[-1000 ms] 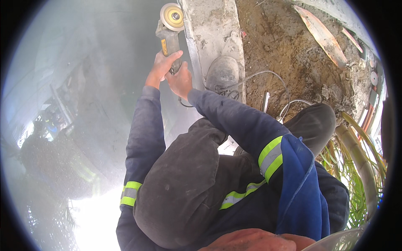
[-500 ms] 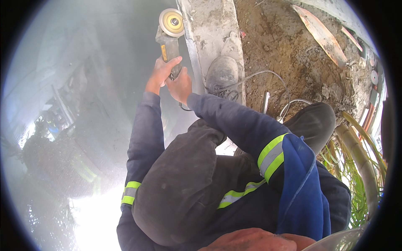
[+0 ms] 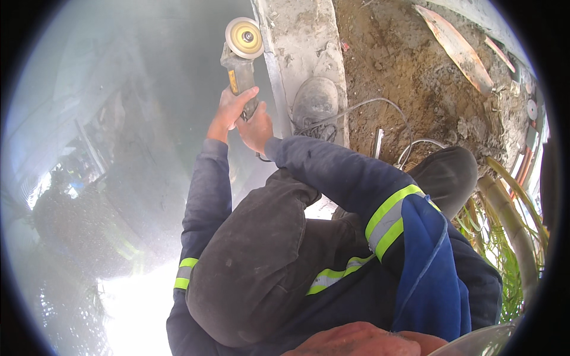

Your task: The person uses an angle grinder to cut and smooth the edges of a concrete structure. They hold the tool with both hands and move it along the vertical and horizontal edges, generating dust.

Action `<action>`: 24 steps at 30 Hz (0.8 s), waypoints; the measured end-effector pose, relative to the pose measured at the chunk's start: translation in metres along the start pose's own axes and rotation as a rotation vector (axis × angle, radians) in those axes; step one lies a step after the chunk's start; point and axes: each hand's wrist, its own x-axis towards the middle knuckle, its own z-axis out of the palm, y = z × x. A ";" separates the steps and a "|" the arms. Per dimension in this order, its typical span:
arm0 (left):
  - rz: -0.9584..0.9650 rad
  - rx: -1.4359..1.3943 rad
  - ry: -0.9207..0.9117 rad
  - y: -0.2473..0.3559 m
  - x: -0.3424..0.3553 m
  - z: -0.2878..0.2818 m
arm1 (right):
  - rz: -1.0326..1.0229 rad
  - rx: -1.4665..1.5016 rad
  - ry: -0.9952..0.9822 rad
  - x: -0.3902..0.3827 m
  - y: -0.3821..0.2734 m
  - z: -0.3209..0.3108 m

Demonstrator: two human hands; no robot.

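Note:
I hold a grey angle grinder (image 3: 236,68) with a pale yellow disc (image 3: 244,37) beside the left edge of a concrete ledge (image 3: 300,32). My left hand (image 3: 230,110) is closed round the grinder's body, thumb across it. Just below and right, my right hand (image 3: 256,127) grips the rear end, near its cord. The disc faces up into view, its right rim close to the ledge's edge; whether they touch I cannot tell. A dusty boot (image 3: 314,104) rests on the ledge right of my hands, with the cord (image 3: 380,102) running past it.
A pale, hazy, reflective surface (image 3: 119,89) fills the left. Right of the ledge lie bare dirt (image 3: 386,65), a long weathered plank (image 3: 454,47), a thinner strip (image 3: 499,53) and a small white disc (image 3: 531,110). Palm stems (image 3: 499,207) stand at the lower right, beside my bent knee.
The grinder and both my hands have moved a little way toward me along the ledge's edge. My forearms have shifted slightly with them; the boot stays in place.

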 end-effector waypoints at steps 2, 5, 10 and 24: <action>-0.006 -0.013 0.004 0.000 0.002 0.001 | -0.011 -0.010 0.001 0.001 0.000 -0.001; 0.010 0.010 0.031 0.001 0.003 0.003 | -0.008 0.026 -0.002 0.003 0.000 -0.002; -0.006 -0.004 0.012 0.003 0.009 0.003 | -0.007 0.017 0.004 0.009 0.000 -0.004; 0.022 0.039 -0.009 0.009 0.027 0.003 | -0.016 0.056 0.048 0.021 -0.012 -0.007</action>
